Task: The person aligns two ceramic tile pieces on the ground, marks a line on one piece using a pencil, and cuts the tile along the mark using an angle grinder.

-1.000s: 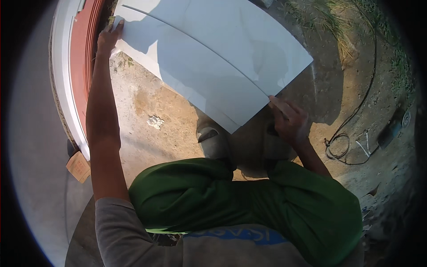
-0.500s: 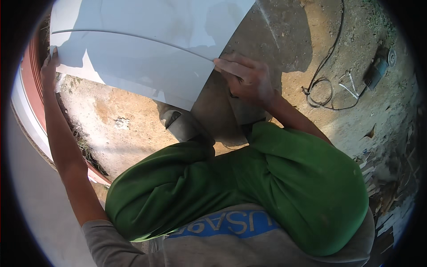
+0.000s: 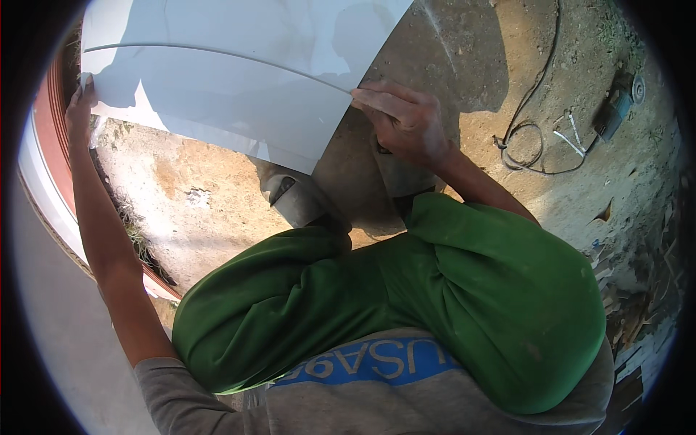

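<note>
A large white board (image 3: pixel 239 101) fills the upper left, crossed by a thin grey line (image 3: pixel 217 51), a narrow strip or groove; I cannot tell which. My left hand (image 3: pixel 81 109) grips the board's left edge, fingers curled over it. At the opposite edge, my right hand (image 3: pixel 406 119) has its fingers closed, their tips meeting the board where the grey line ends; part of the grip is hidden. My feet in grey footwear (image 3: pixel 297 206) rest on the dirt ground below the board's near corner, between my hands and my bent legs in green trousers.
A grinder-like power tool (image 3: pixel 612 112) with a disc lies at the right, beside a coiled black cable (image 3: pixel 520 148) and thin white pieces (image 3: pixel 569 138). Broken scraps (image 3: pixel 638 312) pile at lower right. A red-and-white raised edge (image 3: pixel 58 145) borders the left, with a grey surface beyond.
Since a second ago the view has turned, so board, hands and ground sit further left or higher in the picture. In the last half second the board and grey line have shifted only slightly upward.
</note>
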Demonstrator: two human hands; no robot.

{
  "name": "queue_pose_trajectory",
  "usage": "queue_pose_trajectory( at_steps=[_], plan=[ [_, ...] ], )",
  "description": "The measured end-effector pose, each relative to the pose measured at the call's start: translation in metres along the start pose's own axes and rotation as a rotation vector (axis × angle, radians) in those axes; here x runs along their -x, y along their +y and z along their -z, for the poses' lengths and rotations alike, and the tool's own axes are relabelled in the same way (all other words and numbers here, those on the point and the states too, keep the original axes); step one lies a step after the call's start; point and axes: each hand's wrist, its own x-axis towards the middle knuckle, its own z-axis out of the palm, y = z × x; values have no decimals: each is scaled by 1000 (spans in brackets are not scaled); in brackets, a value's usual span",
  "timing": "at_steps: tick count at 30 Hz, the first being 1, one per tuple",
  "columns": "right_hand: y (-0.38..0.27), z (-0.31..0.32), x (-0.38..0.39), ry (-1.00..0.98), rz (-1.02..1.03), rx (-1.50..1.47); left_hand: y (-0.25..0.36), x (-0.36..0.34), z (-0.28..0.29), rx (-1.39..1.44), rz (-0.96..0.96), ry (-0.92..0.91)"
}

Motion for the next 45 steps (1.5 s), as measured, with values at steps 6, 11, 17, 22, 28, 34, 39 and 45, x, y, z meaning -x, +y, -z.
queue_pose_trajectory(
  at_steps=[6, 11, 17, 22, 28, 34, 39, 45],
  plan=[
    [0, -1, 1, 14, -7, 3, -9, -4, -1, 62, 11, -1],
    [-5, 2, -3, 7, 13, 49, -17, -10, 2, 54, 8, -2],
    [-7, 4, -5, 20, 28, 17, -5, 2, -3, 57, -8, 26],
    [-5, 2, -6, 22, 8, -27, 33, 34, -17, -45, -2, 130],
    [-13, 1, -8, 12, 25, 4, 28, 46, -7, -123, 23, 176],
    [-15, 7, -7, -1, 14, 113, 60, 58, -27, -36, -47, 314],
    [-14, 4, -10, -10, 43, 70, 54, 66, -23, -121, -69, 365],
    [-15, 5, -10, -10, 33, 79, 59, 65, -27, -101, -20, 335]
  ],
)
